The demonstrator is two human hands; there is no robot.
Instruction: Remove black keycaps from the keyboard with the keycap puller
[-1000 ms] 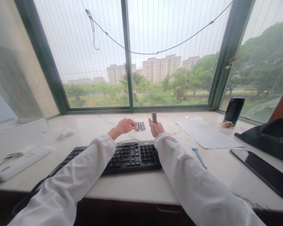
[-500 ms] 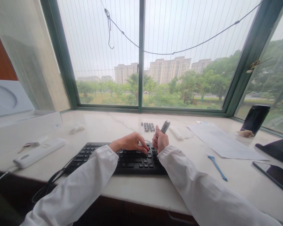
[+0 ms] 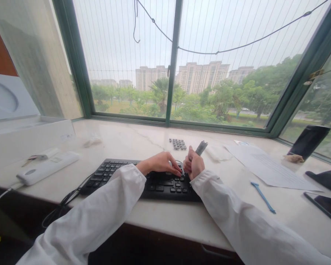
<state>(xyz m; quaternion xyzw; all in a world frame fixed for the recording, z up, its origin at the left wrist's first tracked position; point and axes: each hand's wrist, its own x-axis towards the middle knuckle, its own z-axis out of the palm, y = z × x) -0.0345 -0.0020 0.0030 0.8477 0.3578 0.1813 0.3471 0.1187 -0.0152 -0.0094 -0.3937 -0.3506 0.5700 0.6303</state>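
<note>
A black keyboard point(image 3: 165, 187) lies on the ledge in front of me, several keys gone from its right end. My right hand point(image 3: 194, 165) is closed around the grey handle of a keycap puller point(image 3: 201, 147), whose notched end points up and away. Thin wire shows below that fist, close to the keys. Over the keyboard's right part, my left hand point(image 3: 162, 162) bends down with thumb and fingers closed together at the wire and keys; what they pinch is too small to make out. Removed keycaps point(image 3: 179, 143) lie in rows behind the keyboard.
A blue plastic tool point(image 3: 263, 197) and a printed sheet point(image 3: 267, 165) lie to the right, near a phone point(image 3: 325, 208). A dark upright object point(image 3: 309, 145) stands by the window. On the left are a white power strip point(image 3: 49, 168), a white box point(image 3: 30, 136) and the keyboard's cable point(image 3: 68, 200).
The view has tilted and shifted slightly, so the desk things appear farther right. Both hands stay at the keyboard's right part, the right still gripping the keycap puller.
</note>
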